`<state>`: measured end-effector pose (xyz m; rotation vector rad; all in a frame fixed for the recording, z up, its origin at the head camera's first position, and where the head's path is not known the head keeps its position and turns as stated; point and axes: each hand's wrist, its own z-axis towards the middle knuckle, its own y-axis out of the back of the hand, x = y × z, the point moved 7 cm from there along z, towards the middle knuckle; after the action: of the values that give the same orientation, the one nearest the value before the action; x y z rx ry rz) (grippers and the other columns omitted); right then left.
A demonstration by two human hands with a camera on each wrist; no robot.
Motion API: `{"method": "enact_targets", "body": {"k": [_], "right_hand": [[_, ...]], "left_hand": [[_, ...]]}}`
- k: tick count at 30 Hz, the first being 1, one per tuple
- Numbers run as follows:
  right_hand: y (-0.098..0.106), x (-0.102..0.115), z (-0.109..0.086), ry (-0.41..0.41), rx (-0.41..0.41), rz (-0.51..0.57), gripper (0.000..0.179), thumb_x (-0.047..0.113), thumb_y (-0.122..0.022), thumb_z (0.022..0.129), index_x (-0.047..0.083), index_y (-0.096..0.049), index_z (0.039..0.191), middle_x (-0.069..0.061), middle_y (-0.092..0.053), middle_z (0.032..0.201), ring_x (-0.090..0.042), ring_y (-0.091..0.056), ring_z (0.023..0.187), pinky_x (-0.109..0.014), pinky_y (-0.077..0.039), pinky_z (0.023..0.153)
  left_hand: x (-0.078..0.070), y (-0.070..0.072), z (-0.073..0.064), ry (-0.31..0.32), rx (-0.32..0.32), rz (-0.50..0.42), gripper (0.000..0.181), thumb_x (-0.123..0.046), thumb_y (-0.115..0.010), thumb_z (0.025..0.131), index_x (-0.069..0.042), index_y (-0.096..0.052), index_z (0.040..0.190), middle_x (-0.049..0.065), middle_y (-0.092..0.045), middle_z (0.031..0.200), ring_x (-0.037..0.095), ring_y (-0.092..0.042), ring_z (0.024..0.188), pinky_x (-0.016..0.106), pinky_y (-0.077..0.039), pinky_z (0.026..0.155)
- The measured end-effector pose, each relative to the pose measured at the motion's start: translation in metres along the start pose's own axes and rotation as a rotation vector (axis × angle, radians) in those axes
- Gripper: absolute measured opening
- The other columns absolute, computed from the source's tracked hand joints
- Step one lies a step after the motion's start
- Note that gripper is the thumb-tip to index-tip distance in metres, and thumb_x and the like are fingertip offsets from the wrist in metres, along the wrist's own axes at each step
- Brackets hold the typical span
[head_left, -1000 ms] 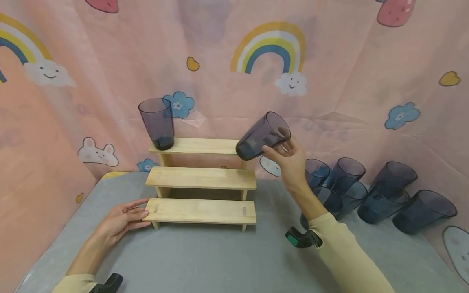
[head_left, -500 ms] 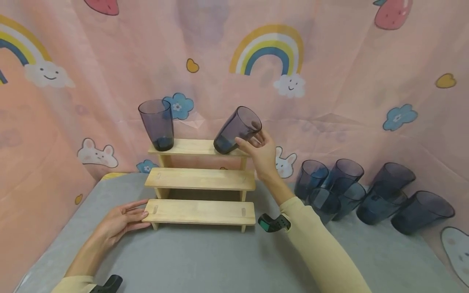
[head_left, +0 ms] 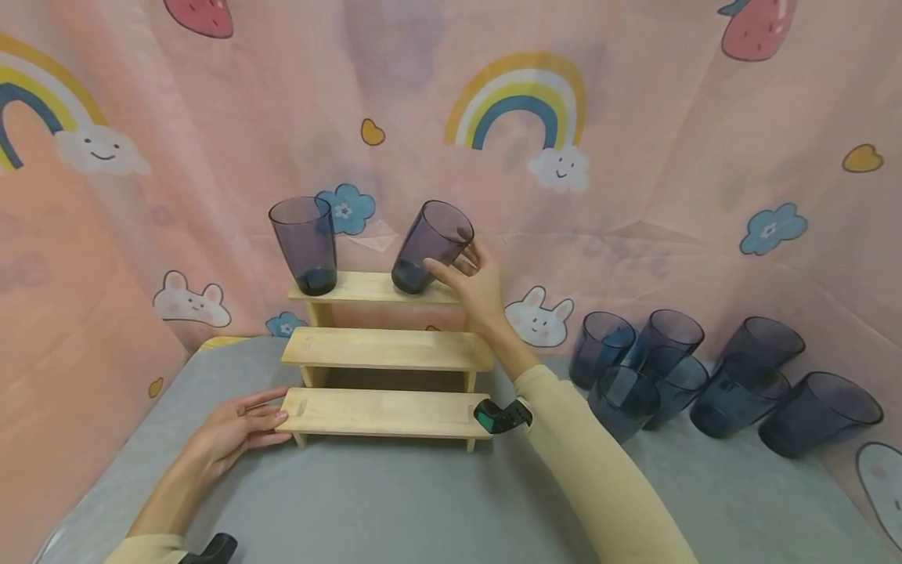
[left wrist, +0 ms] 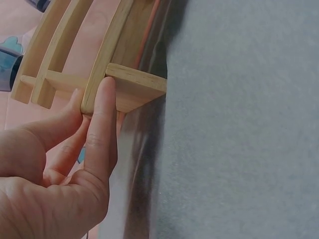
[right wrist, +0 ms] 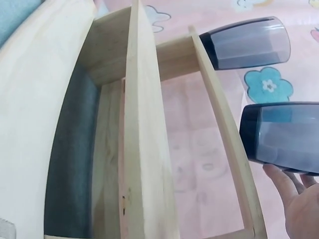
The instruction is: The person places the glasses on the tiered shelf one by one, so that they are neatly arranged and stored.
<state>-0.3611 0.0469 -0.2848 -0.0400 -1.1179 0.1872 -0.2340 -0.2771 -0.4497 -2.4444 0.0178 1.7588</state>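
Left hand (head_left: pixel 236 431): At 8 o'clock from the middle of the stand. I see it pinch the left end of the bottom step between thumb and fingers.
Standing tumbler (head_left: pixel 304 247): At 11 o'clock. It is dark purple and see-through, and it stands upright on the left end of the top step.
Three-step wooden stand (head_left: pixel 387 347): The middle of my clock. It is pale wood with three flat boards on short legs, and it sits on the gray table cover (head_left: pixel 352 501).
Held tumbler (head_left: pixel 425 243): At 1 o'clock. It looks just like its neighbor but leans, with its rim tipped to the right. Its bottom is at the top step, but I cannot tell if they touch.
Right hand (head_left: pixel 479 286): At 2 o'clock. I see it pinch the held tumbler's side near the rim, with the thumb nearest the head camera. A black wristband (head_left: pixel 503 417) is on that arm.
Other tumblers (head_left: pixel 740 399): At 3 o'clock, well apart from the stand. I count seven, bunched close on the table cover.
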Motion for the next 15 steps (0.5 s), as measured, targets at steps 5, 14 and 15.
{"method": "enact_targets", "body": {"k": [5, 14, 15], "right_hand": [[-0.007, -0.002, 0.006, -0.024, -0.004, -0.047, 0.069, 0.007, -0.077, 0.084, 0.009, -0.046, 0.145, -0.013, -0.053, 0.138, -0.026, -0.058, 0.118, -0.032, -0.057, 0.091], [-0.023, 0.010, 0.011, 0.081, 0.111, -0.339, 0.071, 0.017, -0.082, 0.082, 0.013, -0.048, 0.144, -0.013, -0.057, 0.133, -0.029, -0.061, 0.117, -0.043, -0.056, 0.094], [-0.025, 0.010, 0.012, 0.094, 0.117, -0.360, 0.071, 0.018, -0.082, 0.082, 0.012, -0.048, 0.144, -0.013, -0.057, 0.133, -0.029, -0.061, 0.117, -0.044, -0.055, 0.094]], "left_hand": [[-0.001, 0.000, 0.000, -0.003, 0.011, -0.010, 0.073, 0.000, -0.063, 0.094, 0.009, -0.019, 0.152, 0.010, -0.061, 0.111, 0.020, -0.067, 0.097, 0.040, -0.058, 0.088], [0.001, 0.000, 0.001, 0.004, 0.015, -0.016, 0.073, 0.001, -0.063, 0.094, 0.009, -0.019, 0.152, 0.011, -0.061, 0.111, 0.020, -0.067, 0.096, 0.040, -0.058, 0.088], [0.001, 0.000, 0.002, 0.004, 0.015, -0.016, 0.073, 0.000, -0.063, 0.094, 0.009, -0.019, 0.152, 0.011, -0.061, 0.111, 0.020, -0.067, 0.096, 0.040, -0.058, 0.088]]}}
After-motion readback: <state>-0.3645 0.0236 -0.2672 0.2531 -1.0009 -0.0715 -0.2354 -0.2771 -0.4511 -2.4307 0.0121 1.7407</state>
